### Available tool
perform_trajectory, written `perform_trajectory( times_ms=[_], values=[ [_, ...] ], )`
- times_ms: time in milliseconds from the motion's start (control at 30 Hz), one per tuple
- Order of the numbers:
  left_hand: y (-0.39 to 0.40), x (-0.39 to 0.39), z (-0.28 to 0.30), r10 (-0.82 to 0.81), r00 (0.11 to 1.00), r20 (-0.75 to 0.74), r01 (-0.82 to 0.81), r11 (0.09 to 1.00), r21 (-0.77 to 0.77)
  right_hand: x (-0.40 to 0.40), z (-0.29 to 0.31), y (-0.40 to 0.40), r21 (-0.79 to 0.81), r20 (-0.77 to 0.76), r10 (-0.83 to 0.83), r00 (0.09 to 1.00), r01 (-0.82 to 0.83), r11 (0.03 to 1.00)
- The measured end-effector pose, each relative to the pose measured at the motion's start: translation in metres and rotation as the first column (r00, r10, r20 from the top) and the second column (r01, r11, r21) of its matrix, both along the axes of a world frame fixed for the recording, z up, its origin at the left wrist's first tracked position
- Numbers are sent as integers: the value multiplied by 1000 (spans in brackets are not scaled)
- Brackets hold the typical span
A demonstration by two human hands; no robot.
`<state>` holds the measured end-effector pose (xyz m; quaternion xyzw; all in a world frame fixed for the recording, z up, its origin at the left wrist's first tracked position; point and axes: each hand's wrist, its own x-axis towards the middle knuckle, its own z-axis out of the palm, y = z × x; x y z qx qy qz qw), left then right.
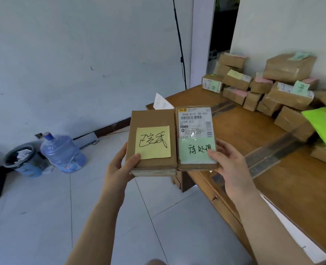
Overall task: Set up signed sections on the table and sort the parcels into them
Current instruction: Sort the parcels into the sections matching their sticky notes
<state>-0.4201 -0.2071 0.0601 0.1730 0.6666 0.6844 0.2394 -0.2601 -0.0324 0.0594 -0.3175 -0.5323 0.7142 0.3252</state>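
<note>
A: What does the person have in hand?

B: Two flat cardboard parcels, side by side and touching along their long edges, held out over the floor just off the bench's [254,131] near-left corner. The left hand [118,165] has the yellow-note parcel [151,143], thumb curled onto the note's lower corner, fingers underneath. The right hand [229,165] has the green-note parcel [195,138], thumb pinching the green note, fingers round the right edge. So each grip is grasping its own parcel.

A: Which way do they lie?

B: Long axes run away from the body, toward the wall, roughly parallel with each other. Each grip sits at the near end.

A: And the bench from there?

B: Off to the right and forward. The right hand is nearer it. Dark tape strips [273,153] cross the bench top, and I take them for section lines. A folded paper sign [162,101] stands at the far-left corner, just behind the yellow-note parcel. The unsorted heap of parcels [263,87] sits at the far end against the wall.

A: So the next move?

B: My judgement: each parcel swings rightward to a taped section matching its note. The green one has the shorter trip; the left arm must cross farther.
</note>
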Motion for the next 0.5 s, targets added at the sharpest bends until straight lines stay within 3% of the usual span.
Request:
perform_trajectory(
  times_ms=[500],
  values=[
    [195, -112, 0, -358, 931, 76, 360, 933, -4, -63, -2, 121, 6, 83, -394, 915, 395, 919]
  ],
)
